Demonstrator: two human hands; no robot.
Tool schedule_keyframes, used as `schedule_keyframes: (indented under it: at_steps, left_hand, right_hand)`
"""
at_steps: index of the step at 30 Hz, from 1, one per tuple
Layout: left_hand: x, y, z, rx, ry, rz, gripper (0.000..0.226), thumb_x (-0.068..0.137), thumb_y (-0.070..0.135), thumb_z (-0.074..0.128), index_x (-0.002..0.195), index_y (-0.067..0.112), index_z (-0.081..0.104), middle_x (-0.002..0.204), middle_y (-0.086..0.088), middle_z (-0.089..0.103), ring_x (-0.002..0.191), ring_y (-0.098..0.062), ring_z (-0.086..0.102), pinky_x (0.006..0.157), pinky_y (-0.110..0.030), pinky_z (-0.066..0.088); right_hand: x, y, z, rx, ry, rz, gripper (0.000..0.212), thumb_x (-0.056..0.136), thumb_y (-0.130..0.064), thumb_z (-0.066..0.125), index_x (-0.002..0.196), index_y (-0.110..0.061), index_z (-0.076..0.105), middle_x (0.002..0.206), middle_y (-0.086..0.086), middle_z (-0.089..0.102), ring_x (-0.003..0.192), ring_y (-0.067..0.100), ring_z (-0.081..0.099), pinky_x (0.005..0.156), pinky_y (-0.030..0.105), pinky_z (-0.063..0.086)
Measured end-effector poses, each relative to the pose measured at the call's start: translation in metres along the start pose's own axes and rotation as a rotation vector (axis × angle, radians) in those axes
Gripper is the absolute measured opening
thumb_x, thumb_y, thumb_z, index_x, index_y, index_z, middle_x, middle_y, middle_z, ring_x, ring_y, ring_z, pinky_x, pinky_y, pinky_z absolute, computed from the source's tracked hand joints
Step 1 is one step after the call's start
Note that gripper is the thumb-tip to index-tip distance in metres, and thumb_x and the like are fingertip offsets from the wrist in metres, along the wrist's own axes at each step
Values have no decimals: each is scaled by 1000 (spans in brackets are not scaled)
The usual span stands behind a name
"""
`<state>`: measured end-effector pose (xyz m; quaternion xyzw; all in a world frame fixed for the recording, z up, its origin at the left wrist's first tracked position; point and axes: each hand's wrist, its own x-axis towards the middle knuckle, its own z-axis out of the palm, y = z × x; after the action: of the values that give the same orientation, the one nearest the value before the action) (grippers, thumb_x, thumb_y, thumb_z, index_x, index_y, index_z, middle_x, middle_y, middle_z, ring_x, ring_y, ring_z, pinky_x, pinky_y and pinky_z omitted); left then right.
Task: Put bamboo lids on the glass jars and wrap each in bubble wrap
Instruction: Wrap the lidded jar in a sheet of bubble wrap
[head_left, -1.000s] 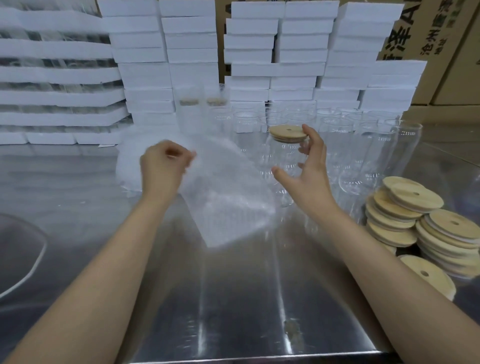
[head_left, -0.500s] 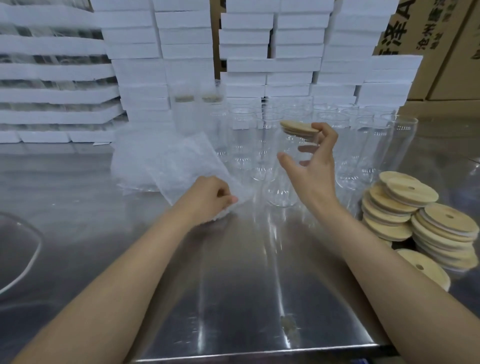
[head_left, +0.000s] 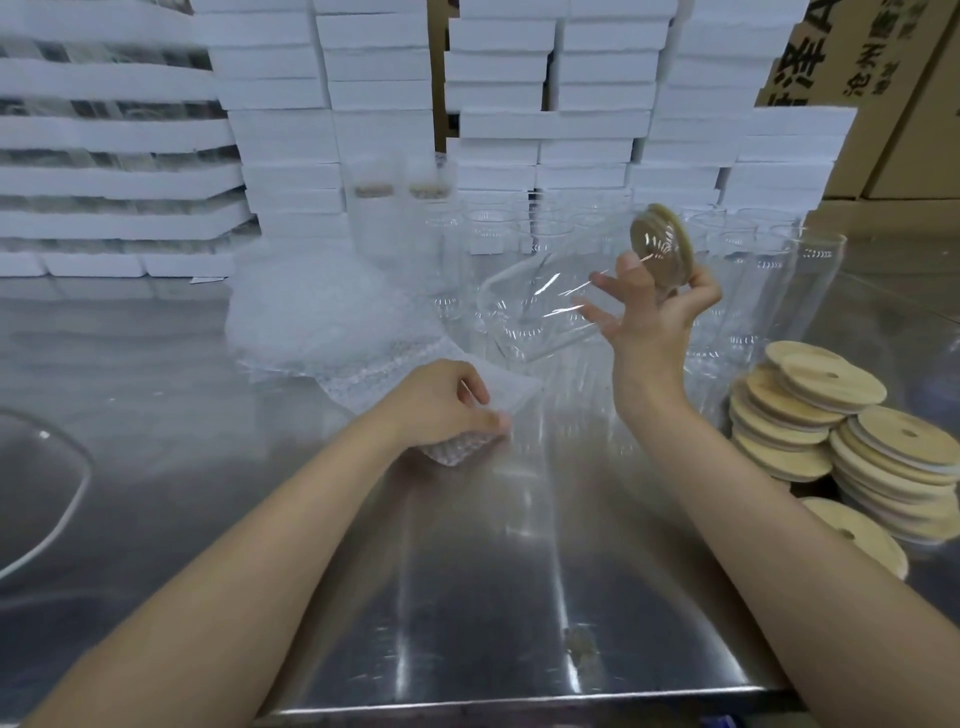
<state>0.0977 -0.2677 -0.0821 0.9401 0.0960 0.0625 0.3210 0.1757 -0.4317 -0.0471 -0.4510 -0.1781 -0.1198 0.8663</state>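
My right hand (head_left: 654, 322) grips a clear glass jar (head_left: 530, 306) near its mouth and holds it tilted on its side above the table. A round bamboo lid (head_left: 658, 244) sits on the jar's mouth, facing up and right. My left hand (head_left: 441, 405) pinches one bubble wrap sheet (head_left: 363, 379) that lies flat on the steel table (head_left: 467, 597), just below and left of the jar. Several open jars (head_left: 753, 260) stand behind my right hand.
Stacks of bamboo lids (head_left: 826, 384) lie at the right edge. A pile of bubble wrap (head_left: 306, 317) and two wrapped jars (head_left: 374, 218) sit at the back left. White foam boxes (head_left: 498, 83) wall the back; cardboard cartons (head_left: 893, 104) stand at the far right.
My right hand has lifted the lidded jar out of the group and tipped it sideways. My left hand has drawn the bubble wrap sheet down onto the table, nearer to me.
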Motion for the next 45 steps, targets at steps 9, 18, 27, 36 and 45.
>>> schedule_keyframes:
  at_steps: [9,18,27,36,45]
  left_hand:
    - [-7,3,-4,36,-128,44,31,73,38,80,84,14,63,70,4,68,60,-9,62,59,-20,49]
    - [-6,6,-9,67,64,58,17,87,25,61,78,12,64,78,0,71,76,-15,66,67,-24,50]
    - [-5,5,-5,142,132,135,11,90,15,56,82,15,63,76,4,62,77,-17,61,56,-15,36]
    - [-9,6,-2,160,7,155,7,82,17,60,76,13,61,61,6,65,54,-4,58,60,-21,48]
    - [-4,2,-3,74,65,105,28,87,39,65,82,12,59,76,-1,71,66,-14,61,64,-21,45]
  right_hand:
    - [-10,11,5,-39,-91,71,52,74,-24,69,98,-21,24,119,12,44,110,35,58,85,48,57]
    - [-9,7,6,-73,-20,24,49,74,-25,70,96,-25,26,124,12,40,120,41,54,85,45,58]
    - [-6,9,2,-126,-6,-21,50,74,-26,71,94,-27,25,135,23,37,99,21,63,84,39,59]
    - [-3,11,-2,-176,28,-43,50,75,-23,71,93,-28,25,133,23,40,88,10,65,87,48,57]
    - [-2,9,-3,-241,47,-66,51,74,-26,71,93,-29,24,124,15,42,97,14,64,92,55,52]
